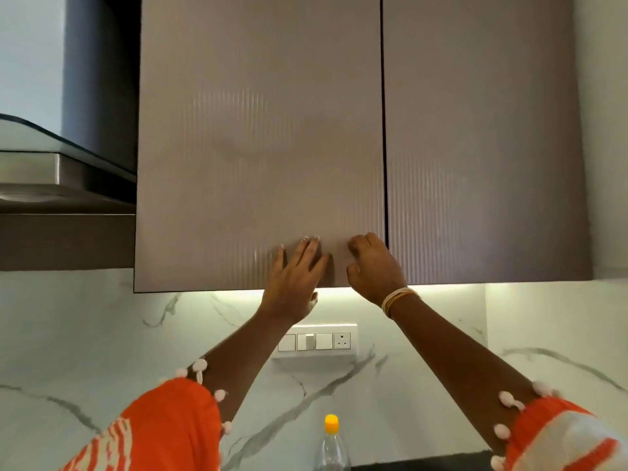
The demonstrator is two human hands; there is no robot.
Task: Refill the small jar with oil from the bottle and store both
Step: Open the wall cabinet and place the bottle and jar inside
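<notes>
Left hand (pixel 291 277) lies flat with straight, spread fingers against the lower part of a closed wall-cabinet door (pixel 258 141); right hand (pixel 373 266), just beside it near the door's right edge, has its fingers curled at that edge, beside the dark gap between the two doors, though whether they hook around it cannot be told. Both forearms reach upward from orange-and-white sleeves trimmed with small pompoms, and the right wrist carries pale bangles (pixel 396 300). Ribbed, brownish cabinet fronts fill the upper view, with a chimney hood (pixel 51 171) to the left. Below, a lit white marble backsplash (pixel 85 341) holds a switch panel (pixel 314 341). Clear, yellow-capped oil bottle (pixel 332 443) stands at the bottom edge, well below the hands.
</notes>
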